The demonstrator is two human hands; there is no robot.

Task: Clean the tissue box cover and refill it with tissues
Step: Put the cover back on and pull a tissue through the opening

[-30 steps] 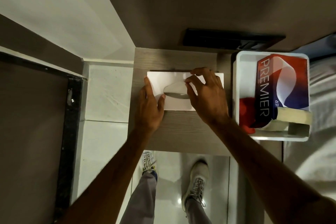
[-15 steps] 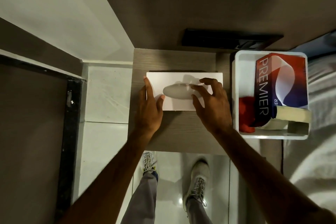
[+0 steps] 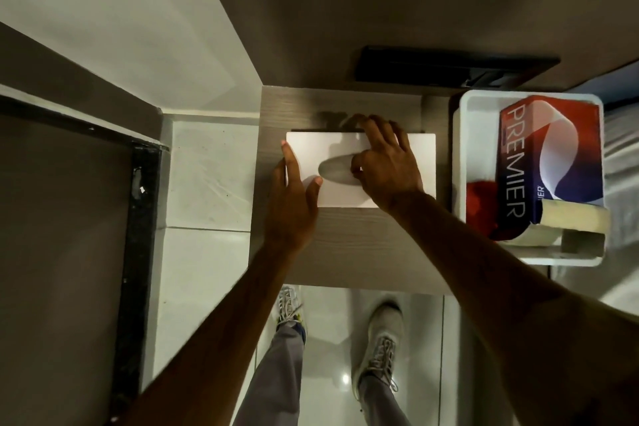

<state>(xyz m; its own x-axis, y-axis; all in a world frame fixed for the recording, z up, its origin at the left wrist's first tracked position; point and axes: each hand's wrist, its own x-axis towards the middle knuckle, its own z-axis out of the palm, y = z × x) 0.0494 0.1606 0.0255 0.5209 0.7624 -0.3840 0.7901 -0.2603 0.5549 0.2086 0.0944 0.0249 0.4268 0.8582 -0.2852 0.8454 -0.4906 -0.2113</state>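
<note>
Resting in white tray (image 3: pixel 461 183): Premier tissue box (image 3: pixel 553 162). Both grips open, left hand (image 3: pixel 294 204) and right hand (image 3: pixel 387 162) flat on white cover (image 3: pixel 420 166).

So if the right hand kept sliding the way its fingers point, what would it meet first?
Probably the wall behind the shelf: the right hand already reaches past the white tissue box cover's far edge. Depth is unclear.

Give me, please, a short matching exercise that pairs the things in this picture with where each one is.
Things:
1. tissue box cover
2. tissue pack
3. left hand
4. right hand

Places:
A. standing in the white bin
B. at the cover's left end
C. lying on the wooden shelf
D. reaching over the cover's oval opening to its far edge

Pairs: 1-C, 2-A, 3-B, 4-D
</note>
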